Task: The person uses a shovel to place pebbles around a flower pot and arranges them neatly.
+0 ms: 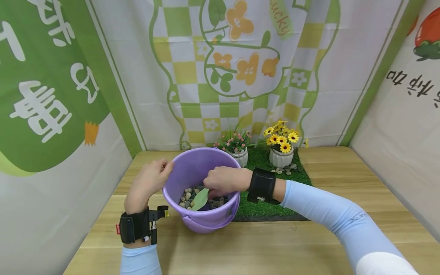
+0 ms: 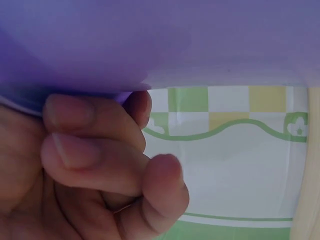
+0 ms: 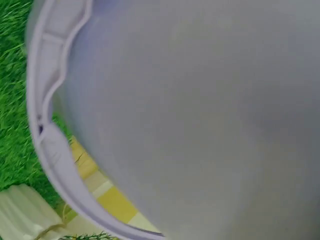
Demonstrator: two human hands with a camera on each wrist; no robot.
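A purple bucket (image 1: 203,219) stands on the table with stones (image 1: 187,196) in its bottom. My left hand (image 1: 151,181) grips its left rim, thumb at the top edge; in the left wrist view its curled fingers (image 2: 100,155) lie against the bucket's outer wall (image 2: 200,45). My right hand (image 1: 225,179) reaches down inside the bucket, knuckles up. A pale green leaf-shaped piece (image 1: 200,199) slants over the stones, its upper end right at my right fingers. Those fingertips are largely hidden, and I cannot tell what they hold. The bucket's wall (image 3: 190,110) blocks the right wrist view.
The bucket's handle (image 1: 231,218) hangs down at its right. Behind it, on a green turf mat (image 1: 268,210), stand a pot of pink flowers (image 1: 241,157) and a pot of yellow flowers (image 1: 281,156), with small stones (image 1: 287,169) beside. Patterned cloth (image 1: 213,110) hangs along the back.
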